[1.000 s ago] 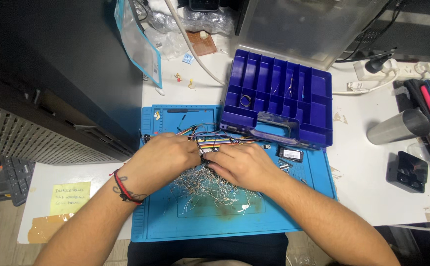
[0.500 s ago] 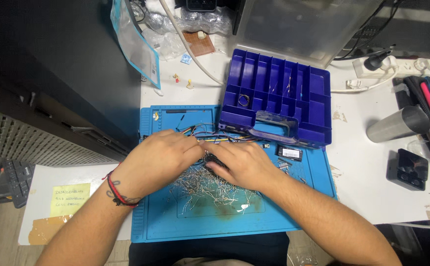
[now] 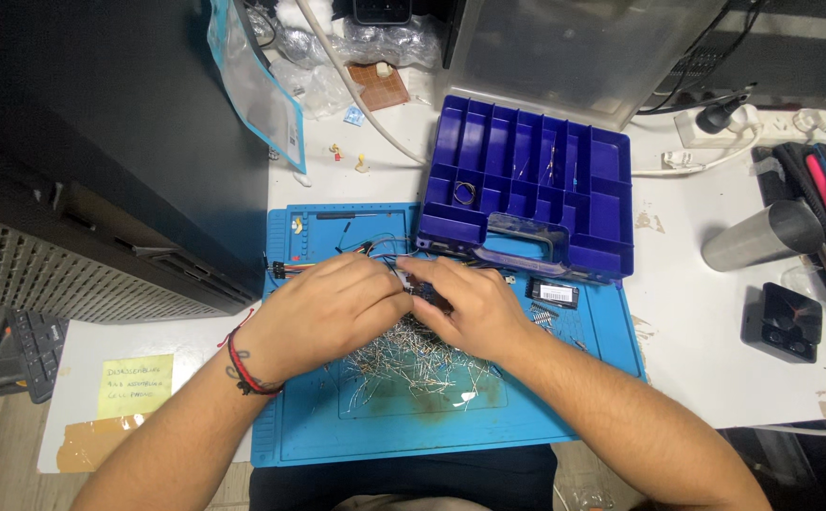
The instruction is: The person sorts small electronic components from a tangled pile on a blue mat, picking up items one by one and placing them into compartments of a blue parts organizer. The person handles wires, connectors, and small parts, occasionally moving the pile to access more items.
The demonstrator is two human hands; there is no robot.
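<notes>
My left hand (image 3: 333, 308) and my right hand (image 3: 465, 303) meet over a blue work mat (image 3: 309, 426), fingertips together on a bundle of coloured jumper wires (image 3: 375, 248) that trails toward the mat's far edge. A small dark part sits between my fingers, mostly hidden. Beneath both hands lies a heap of small metal-legged components (image 3: 408, 364). A red cord bracelet is on my left wrist.
An open dark-blue compartment box (image 3: 531, 185) stands behind the mat, its clear lid raised. A small black chip (image 3: 555, 293) lies on the mat at right. A steel tumbler (image 3: 761, 237), black box (image 3: 780, 324), power strip (image 3: 763, 123) and cables sit right; a yellow note (image 3: 134, 383) left.
Both hands lifted slightly and shifted toward the mat's far edge, pulling the wire bundle up off the component heap. The view drifted a little.
</notes>
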